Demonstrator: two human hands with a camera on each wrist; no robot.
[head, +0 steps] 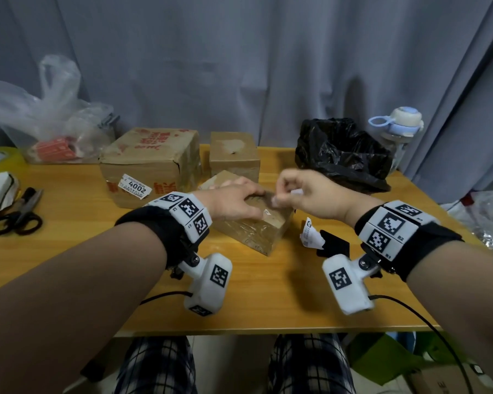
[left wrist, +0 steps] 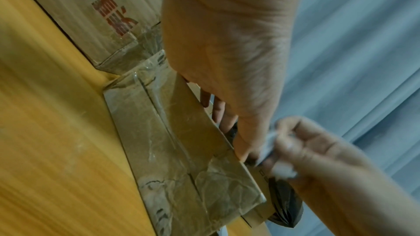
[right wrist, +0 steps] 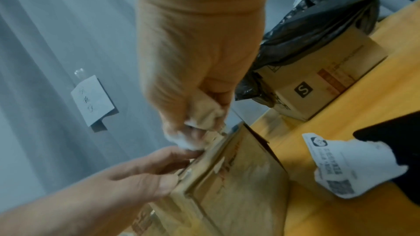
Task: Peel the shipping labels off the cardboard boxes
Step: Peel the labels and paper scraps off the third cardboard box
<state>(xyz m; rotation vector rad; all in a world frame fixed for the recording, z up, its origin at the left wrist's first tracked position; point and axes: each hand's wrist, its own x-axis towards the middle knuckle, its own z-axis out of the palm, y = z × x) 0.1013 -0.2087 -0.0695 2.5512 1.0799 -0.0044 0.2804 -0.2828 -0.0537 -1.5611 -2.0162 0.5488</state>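
Label point(head: 296, 192) paper, thin and likely to tear, is bunched in the right hand point(head: 310, 199), whose fingers pinch it just above the small box's point(head: 256, 226) top edge at the table's point(head: 69, 251) middle. Left hand point(head: 234, 201) lies across the box top, fingers fairly straight, pressing it still. Light, stiff cardboard would probably lift with the pull, so hold low near the stuck edge and peel slowly; another label point(head: 135, 186) remains on the big box point(head: 151, 160).

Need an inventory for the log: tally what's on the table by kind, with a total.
Cardboard boxes: 3 (large, small rear, held)
Plastic bags: 2 (clear, black)
Scissors: 1
Water bottle: 1
Tape roll: 1
Peeled label: 1
Total: 9
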